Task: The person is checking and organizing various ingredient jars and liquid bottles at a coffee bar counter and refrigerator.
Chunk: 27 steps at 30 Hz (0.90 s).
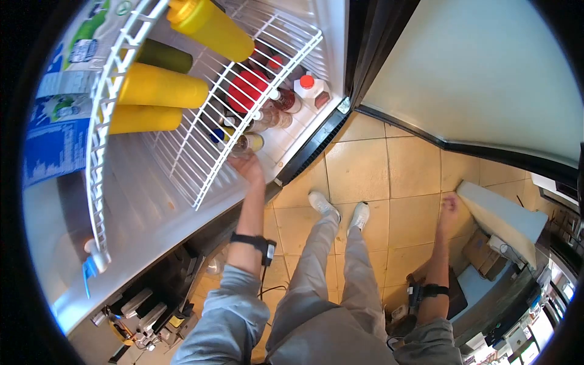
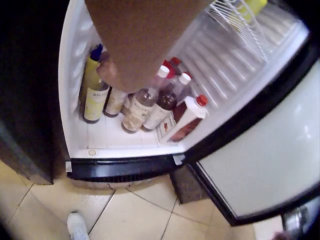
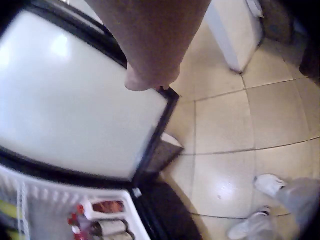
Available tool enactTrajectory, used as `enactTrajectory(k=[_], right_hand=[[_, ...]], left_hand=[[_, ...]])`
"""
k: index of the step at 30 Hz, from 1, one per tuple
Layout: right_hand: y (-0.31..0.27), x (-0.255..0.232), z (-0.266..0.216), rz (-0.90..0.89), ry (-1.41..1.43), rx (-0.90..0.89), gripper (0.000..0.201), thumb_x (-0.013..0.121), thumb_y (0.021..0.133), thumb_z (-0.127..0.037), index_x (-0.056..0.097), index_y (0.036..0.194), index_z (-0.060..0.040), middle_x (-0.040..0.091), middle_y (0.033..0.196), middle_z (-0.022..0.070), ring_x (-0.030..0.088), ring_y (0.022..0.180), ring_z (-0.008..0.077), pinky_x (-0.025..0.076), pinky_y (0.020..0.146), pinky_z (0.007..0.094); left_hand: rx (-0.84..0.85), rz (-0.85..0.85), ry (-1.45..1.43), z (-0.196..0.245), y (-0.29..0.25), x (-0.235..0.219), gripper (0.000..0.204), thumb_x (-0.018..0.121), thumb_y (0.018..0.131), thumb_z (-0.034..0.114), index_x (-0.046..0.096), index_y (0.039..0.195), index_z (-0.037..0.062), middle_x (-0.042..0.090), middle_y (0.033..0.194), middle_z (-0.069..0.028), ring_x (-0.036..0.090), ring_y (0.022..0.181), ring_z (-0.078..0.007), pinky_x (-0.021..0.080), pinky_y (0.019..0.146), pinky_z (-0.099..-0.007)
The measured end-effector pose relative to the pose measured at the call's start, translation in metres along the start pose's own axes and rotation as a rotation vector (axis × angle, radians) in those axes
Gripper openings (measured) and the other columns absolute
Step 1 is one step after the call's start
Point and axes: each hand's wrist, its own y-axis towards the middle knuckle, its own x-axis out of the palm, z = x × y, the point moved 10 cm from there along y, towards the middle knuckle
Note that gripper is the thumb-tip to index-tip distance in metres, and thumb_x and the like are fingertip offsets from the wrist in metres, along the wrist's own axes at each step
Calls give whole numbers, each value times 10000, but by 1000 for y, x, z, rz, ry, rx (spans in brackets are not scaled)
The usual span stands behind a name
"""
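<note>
My left hand (image 1: 246, 165) reaches in under the wire shelf to the fridge floor. In the left wrist view, that hand (image 2: 111, 74) grips the top of a clear bottle with a pale yellow label (image 2: 95, 104), its fingers partly hidden behind the forearm. A yellow bottle with a blue cap (image 2: 92, 67) stands just behind. To its right are white-capped syrup-like bottles (image 2: 137, 112) and a white jug with a red cap (image 2: 187, 117). My right hand (image 1: 449, 208) hangs at my side, blurred, fingers loosely curled, holding nothing.
Yellow squeeze bottles (image 1: 161, 86) and blue-and-white cartons (image 1: 58, 137) stand on the white wire shelf (image 1: 213, 161). The fridge door (image 1: 486, 73) stands wide on the right. A white panel (image 1: 502, 213) leans near my right hand, over the tiled floor (image 1: 359, 164).
</note>
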Motion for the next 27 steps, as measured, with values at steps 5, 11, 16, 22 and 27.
enactTrajectory(k=[5, 11, 16, 22, 27], right_hand=[[79, -189, -131, 650, 277, -193, 372, 411, 1031, -273, 526, 1237, 15, 592, 1169, 131, 543, 1109, 205, 431, 942, 337], [127, -281, -309, 502, 821, -456, 677, 310, 1036, -495, 278, 1477, 18, 265, 1553, 188, 261, 1437, 271, 244, 1158, 424], [157, -297, -309, 435, 928, -333, 726, 318, 1026, -527, 225, 1502, 14, 233, 1570, 144, 242, 1433, 265, 157, 1173, 418], [147, -297, -305, 323, 1014, -351, 649, 336, 1042, -478, 303, 1475, 4, 372, 1501, 121, 381, 1323, 233, 287, 1117, 378], [114, -302, -266, 162, 1066, -307, 657, 399, 1020, -499, 330, 1467, -22, 396, 1481, 96, 406, 1297, 220, 315, 1091, 355]], left_hand=[[-157, -676, -229, 57, -109, -4, 349, 600, 896, 79, 550, 1236, 14, 475, 712, -2, 499, 665, -118, 452, 646, -291], [-390, -1260, -517, 85, -219, -66, 263, 494, 950, 24, 579, 1199, 19, 566, 814, 1, 564, 745, -98, 487, 705, -254], [-533, -1281, -543, 70, -231, -125, 250, 484, 968, 44, 578, 1198, 25, 576, 840, -7, 577, 763, -108, 498, 733, -264], [-415, -1134, -474, 78, -199, -186, 239, 509, 965, 94, 594, 1177, 22, 616, 852, -27, 576, 742, -106, 489, 694, -259], [-301, -1150, -507, 122, -186, -216, 220, 501, 1008, 159, 599, 1166, 43, 611, 854, -14, 566, 770, -97, 479, 724, -242]])
